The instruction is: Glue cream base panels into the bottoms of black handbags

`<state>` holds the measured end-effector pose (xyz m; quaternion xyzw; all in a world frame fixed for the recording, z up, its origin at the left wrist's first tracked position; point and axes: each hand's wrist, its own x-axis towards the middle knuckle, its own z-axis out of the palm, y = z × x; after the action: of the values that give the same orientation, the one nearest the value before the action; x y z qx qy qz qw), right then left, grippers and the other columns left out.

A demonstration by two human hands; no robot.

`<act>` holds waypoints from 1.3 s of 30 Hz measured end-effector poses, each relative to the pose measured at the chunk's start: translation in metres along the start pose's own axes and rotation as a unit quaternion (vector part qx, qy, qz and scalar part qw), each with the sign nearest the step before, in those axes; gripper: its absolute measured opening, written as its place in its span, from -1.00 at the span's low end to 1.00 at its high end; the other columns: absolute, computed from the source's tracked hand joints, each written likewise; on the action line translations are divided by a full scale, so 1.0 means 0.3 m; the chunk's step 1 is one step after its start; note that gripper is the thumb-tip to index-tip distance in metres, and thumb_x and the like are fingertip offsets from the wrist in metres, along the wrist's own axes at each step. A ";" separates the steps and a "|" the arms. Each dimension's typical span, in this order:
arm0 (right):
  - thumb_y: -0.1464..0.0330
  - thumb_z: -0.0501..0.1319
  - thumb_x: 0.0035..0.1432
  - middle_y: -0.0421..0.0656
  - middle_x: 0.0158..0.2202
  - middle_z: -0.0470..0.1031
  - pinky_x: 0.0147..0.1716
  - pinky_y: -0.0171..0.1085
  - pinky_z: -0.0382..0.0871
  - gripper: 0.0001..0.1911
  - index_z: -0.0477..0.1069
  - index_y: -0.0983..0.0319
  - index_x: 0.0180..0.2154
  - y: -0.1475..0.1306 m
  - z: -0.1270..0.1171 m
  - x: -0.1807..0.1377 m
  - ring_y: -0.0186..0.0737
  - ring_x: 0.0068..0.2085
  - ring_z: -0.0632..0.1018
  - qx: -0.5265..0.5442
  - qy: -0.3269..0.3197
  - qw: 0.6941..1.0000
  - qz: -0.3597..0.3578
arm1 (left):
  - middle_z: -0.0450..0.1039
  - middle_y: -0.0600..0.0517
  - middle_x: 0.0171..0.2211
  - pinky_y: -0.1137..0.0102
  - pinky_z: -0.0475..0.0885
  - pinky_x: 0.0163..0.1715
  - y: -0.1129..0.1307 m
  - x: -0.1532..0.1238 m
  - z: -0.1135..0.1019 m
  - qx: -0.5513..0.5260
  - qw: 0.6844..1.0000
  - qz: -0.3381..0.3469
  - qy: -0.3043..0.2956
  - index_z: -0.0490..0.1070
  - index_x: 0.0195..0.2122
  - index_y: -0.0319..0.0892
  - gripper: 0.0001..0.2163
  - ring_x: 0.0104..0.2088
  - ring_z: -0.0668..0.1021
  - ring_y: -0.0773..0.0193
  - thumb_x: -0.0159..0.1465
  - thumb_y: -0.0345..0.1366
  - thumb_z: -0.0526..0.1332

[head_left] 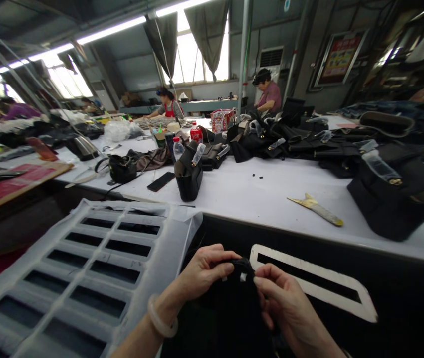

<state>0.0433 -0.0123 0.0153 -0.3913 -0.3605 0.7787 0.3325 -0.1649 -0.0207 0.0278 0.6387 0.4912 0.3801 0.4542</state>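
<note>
Both hands pinch the upper edge of a dark bag piece (240,266), held low in front of me. My left hand (206,271) grips the edge between thumb and fingers, with a pale bangle (161,318) on that wrist. At the right corner of the same edge, my right hand (281,291) has its thumb and forefinger pressed together on the material. Small white patches (243,277) show just below the edge. The lower part of the piece merges with the dark background, so its outline is hard to make out.
A white slotted frame (113,248) lies at left, a pale oblong template (316,283) at right. On the white table (234,194) are a black bag (188,179), a phone (160,182), yellow-handled snips (316,209) and piled black bags (294,134). Other people sit farther back.
</note>
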 end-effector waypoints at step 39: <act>0.14 0.34 -0.03 -0.38 -0.64 0.19 -0.73 -0.45 -0.02 -0.67 0.30 0.22 -0.44 0.028 0.015 0.014 -0.51 -0.67 0.12 -0.079 0.097 0.991 -0.051 | 0.32 0.09 -0.38 0.47 0.26 -0.40 -0.015 0.042 0.016 0.039 0.999 0.017 -0.016 0.59 -0.10 -0.08 -0.79 -0.42 0.39 0.39 0.33 -0.19 0.21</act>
<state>0.0356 -0.0147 0.0088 -0.4714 -0.4063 0.6879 0.3734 -0.1589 -0.0090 0.0227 0.6697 0.4878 0.3583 0.4303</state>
